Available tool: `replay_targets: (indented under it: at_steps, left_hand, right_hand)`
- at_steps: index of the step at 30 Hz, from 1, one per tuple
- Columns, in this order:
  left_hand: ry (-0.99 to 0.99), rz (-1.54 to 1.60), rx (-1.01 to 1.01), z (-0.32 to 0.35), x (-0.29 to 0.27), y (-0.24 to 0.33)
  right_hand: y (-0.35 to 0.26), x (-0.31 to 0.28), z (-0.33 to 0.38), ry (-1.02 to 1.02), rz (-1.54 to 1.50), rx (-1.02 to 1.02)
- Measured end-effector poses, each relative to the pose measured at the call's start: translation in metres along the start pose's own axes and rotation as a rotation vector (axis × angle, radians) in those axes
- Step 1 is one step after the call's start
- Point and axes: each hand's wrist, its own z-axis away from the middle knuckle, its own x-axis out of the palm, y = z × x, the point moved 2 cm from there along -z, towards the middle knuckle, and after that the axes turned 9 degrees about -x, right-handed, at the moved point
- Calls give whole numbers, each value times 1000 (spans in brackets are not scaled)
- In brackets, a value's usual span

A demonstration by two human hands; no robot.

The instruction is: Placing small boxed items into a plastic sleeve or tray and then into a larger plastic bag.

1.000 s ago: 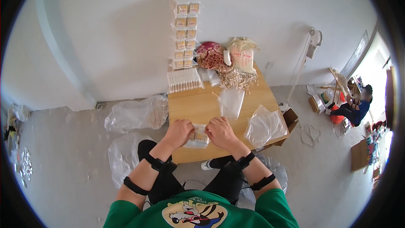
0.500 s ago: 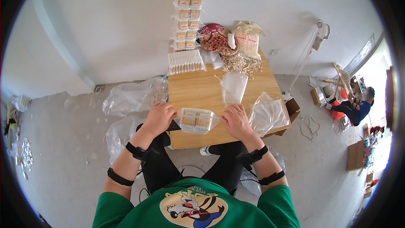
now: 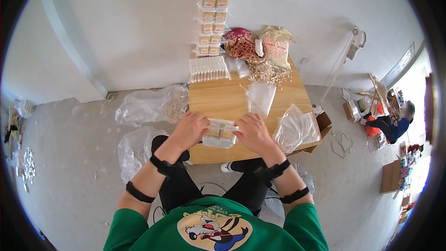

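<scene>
A clear bag of cotton swab packs (image 3: 218, 138) hangs over the table's near edge, its packs marked with yellow labels. At its left end my left hand (image 3: 193, 128) pinches the plastic, fingers curled closed. My right hand (image 3: 253, 129) grips the right end in the same way, its fingertips on the bag's upper part. Part of the bag's upper edge is hidden behind the fingers. To the right of my right hand lie flat empty clear bags (image 3: 297, 130). Beyond the hands a translucent plastic sheet or bag (image 3: 260, 97) rests on the wood.
On the wooden table (image 3: 218, 100) are a tall stack of bagged packs (image 3: 213, 16), a row of swab bundles (image 3: 209, 69), loose swabs (image 3: 269, 72), a patterned red cloth (image 3: 239, 42) and a cream drawstring bag (image 3: 277, 49). Plastic sacks (image 3: 139, 104) lie left; a person (image 3: 395, 125) sits far right.
Both hands have come closer together along the bag, the left one moving right and the right one slightly left. The view has shifted a little.
</scene>
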Motion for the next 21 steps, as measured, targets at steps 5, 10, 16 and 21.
replay_targets:
  at_steps: [5, 10, 16, 21]
  left_hand:
    - [-130, -6, 10, -14, 33, 15]
    - [-129, 43, -9, -8, 27, 6]
    - [-106, 8, -20, 5, 8, -16]
    - [-100, -10, -33, 16, -8, -30]
  right_hand:
    - [-7, 34, -14, -66, -11, -119]
    - [-5, 32, -10, -60, 18, -165]
    - [6, 16, 5, -2, 47, -169]
    - [17, 0, 24, -4, 25, -100]
